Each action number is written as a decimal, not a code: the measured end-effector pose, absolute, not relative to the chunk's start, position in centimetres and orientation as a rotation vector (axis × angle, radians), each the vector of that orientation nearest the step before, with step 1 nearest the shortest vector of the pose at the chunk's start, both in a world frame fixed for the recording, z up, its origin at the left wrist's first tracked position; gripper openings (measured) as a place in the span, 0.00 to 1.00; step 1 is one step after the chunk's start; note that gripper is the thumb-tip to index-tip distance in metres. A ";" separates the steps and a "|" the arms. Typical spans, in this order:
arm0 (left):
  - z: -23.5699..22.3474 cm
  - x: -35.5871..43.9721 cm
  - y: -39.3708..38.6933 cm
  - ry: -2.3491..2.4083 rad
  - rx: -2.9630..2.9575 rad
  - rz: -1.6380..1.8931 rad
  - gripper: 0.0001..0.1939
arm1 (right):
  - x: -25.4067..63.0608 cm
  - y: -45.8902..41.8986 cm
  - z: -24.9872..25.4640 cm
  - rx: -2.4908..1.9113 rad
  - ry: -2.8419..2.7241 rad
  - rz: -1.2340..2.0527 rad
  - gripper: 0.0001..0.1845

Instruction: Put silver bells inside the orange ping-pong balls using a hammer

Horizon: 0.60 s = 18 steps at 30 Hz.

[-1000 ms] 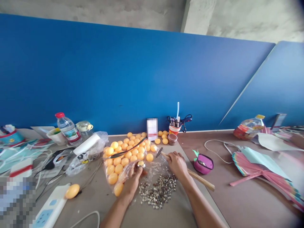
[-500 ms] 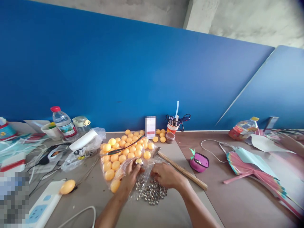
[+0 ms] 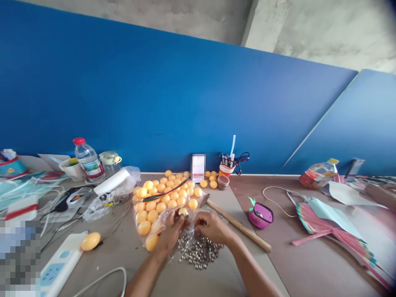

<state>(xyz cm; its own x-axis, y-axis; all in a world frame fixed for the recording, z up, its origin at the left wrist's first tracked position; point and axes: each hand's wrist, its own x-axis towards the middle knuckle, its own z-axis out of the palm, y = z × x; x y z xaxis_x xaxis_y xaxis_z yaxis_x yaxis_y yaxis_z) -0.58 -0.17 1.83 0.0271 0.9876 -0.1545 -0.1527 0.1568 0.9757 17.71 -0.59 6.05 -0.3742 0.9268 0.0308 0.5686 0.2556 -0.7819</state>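
1. On a grey-brown desk (image 3: 123, 251): two bare hands, reaching in from the near edge, close but apart from each other.
2. Left hand (image 3: 173, 222): thumb and fingers clamped on one round silver-and-yellow piece (image 3: 183, 211), at the centre, just left of the other hand; yellow side facing up, silver around it; too round and small for a long axis to be made out.
3. Right hand (image 3: 212, 227): fingers bent, tips turned leftward, at the far side of a heap; impossible to tell whether anything is pinched there.
4. Between and nearer than the hands: one heap of small metal bits (image 3: 199, 253), shiny, too many to count, pointing in no common direction.
5. Just right of the right hand: one hammer (image 3: 238, 225), flat on the desk, long axis diagonal, head far and left, wooden handle running near and right.
6. Behind and left of the left hand: one clear plastic bag (image 3: 163, 215) of orange balls (image 3: 152, 215), more than twenty; across it, one black strap (image 3: 168, 192), rising toward the far right.
7. Beyond: one upright phone (image 3: 198, 165), screen blurred; at least five more balls near it; one small tub (image 3: 223, 182); one cup of pens (image 3: 227, 169).
8. Farther right: one purple pouch (image 3: 260, 216).
9. Far left: one white power strip (image 3: 60, 264), one orange ball beside it.
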 end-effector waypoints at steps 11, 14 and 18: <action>2.1 -0.3 -0.1 1.113 1.042 1.104 0.25 | 19.2 -0.1 6.2 -1.295 -1.930 1.301 0.13; 2.1 -0.2 -0.1 1.100 1.057 1.105 0.23 | 19.2 0.2 6.0 -1.279 -1.701 1.311 0.10; 1.6 -0.1 0.1 1.004 1.105 1.160 0.22 | 18.4 0.6 5.4 -1.197 -1.397 1.380 0.08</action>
<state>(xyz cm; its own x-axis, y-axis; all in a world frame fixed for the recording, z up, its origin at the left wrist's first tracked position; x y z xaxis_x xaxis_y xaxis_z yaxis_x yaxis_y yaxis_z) -0.07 0.10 1.60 0.1343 0.9904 -0.0324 -0.1744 0.0558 0.9831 18.36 0.59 5.38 -0.2146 0.9744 -0.0669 0.0792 -0.0509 -0.9956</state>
